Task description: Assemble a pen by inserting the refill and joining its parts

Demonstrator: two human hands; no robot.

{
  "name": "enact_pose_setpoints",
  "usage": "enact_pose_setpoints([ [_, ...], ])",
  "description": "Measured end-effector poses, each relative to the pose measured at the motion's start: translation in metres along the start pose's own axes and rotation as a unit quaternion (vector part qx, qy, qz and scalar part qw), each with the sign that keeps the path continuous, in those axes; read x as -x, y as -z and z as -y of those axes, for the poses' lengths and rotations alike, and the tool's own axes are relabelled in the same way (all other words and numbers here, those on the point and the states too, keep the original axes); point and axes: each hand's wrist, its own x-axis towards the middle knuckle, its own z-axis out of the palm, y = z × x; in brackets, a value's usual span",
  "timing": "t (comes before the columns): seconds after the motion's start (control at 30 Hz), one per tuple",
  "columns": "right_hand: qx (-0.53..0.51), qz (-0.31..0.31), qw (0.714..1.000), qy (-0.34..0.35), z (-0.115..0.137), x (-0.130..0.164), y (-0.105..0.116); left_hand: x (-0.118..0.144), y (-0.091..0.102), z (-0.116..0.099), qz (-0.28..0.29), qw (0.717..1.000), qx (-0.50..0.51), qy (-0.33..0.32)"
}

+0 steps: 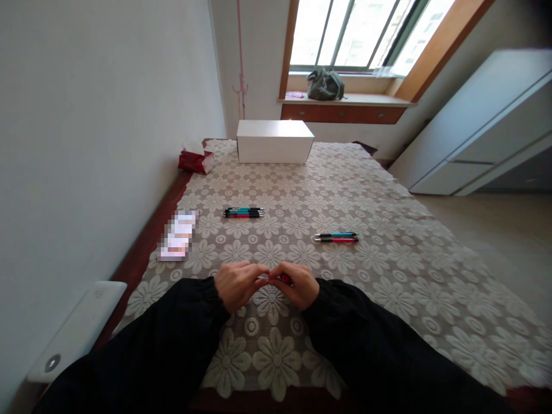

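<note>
Close together over the near part of the table, my left hand (240, 283) and my right hand (298, 283) meet at the fingertips. Tucked in my right fingers is a red pen part (285, 279), mostly covered by the hand. My left thumb and index finger pinch something small and pale at its tip, too hidden to name. Beyond my right hand lie a teal and black pen (336, 234) and a red and black pen (337, 240), side by side. Further left rests a bundle of several similar pens (244, 213).
A patterned floral cloth (276, 356) covers the table. At its far end stands a white box (275, 144). A red packet (196, 161) and a blurred-out phone-like object (179, 236) lie along the left, near a white device (77, 330) by the wall.
</note>
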Motion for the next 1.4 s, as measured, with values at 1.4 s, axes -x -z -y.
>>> enact_pose_setpoints([
  [1.4,0.148,0.059,0.985,0.068,0.006,0.004,-0.001,-0.008,0.015,-0.012,-0.058,0.996,-0.065,0.026],
])
